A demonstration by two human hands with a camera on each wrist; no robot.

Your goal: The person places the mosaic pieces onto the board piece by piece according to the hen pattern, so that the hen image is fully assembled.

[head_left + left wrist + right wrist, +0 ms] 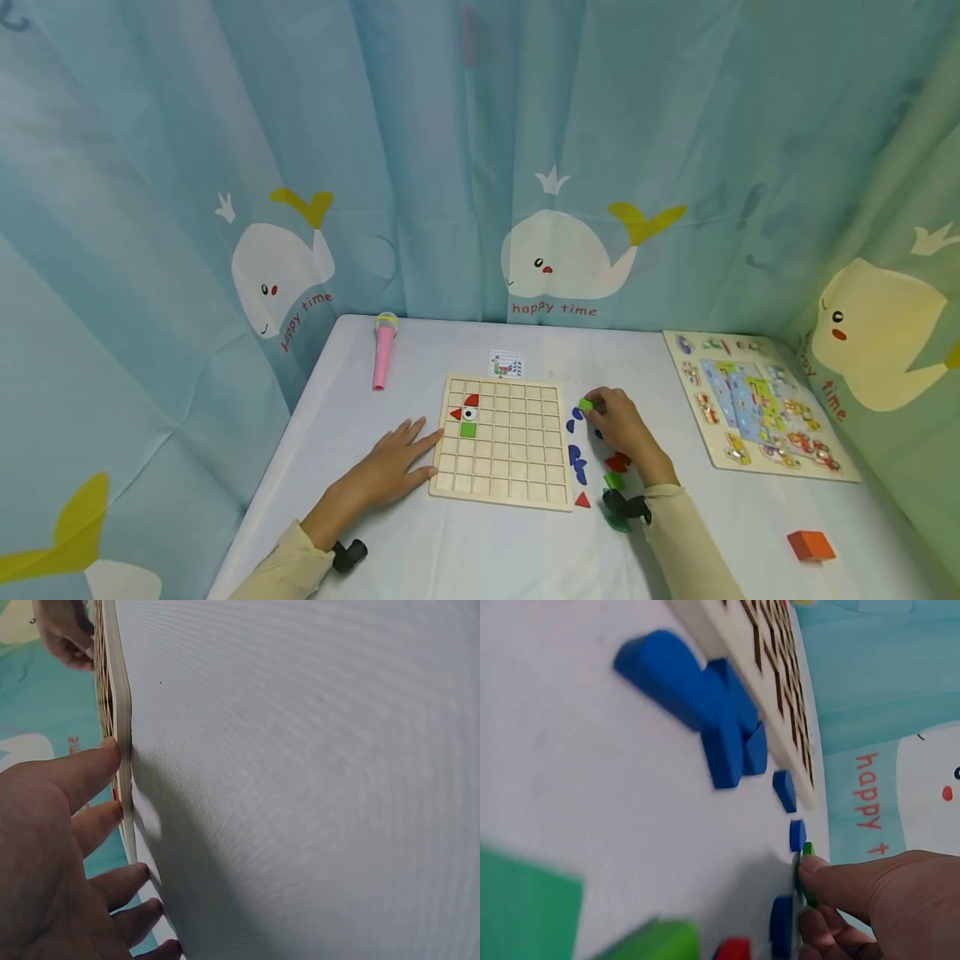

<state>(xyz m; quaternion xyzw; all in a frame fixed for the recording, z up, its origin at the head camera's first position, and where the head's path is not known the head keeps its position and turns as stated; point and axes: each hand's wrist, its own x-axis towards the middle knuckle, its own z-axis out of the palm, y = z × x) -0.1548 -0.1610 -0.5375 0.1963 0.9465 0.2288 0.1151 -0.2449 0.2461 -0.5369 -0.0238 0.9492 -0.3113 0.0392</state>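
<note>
A wooden grid board [517, 450] lies on the white table. Toward its upper left sit a green square [468, 430], a round eye piece [469, 414], a red triangle [456, 413] and another red piece [472, 400]. Fingers spread, my left hand [393, 467] rests at the board's left edge; thumb and index finger touch that edge in the left wrist view. Beyond the board's right side, my right hand [618, 421] pinches a small green block [586, 404] between thumb and fingers. Several blue pieces [724, 742] lie on the table between that hand and the board.
Near the right wrist are red pieces [618, 463], a green block [615, 481], a dark green piece [618, 523] and a red triangle [582, 500]. A picture card [506, 364] lies behind the board. Farther out are a pink microphone [382, 354], a picture puzzle board [701, 400] and an orange block [811, 546].
</note>
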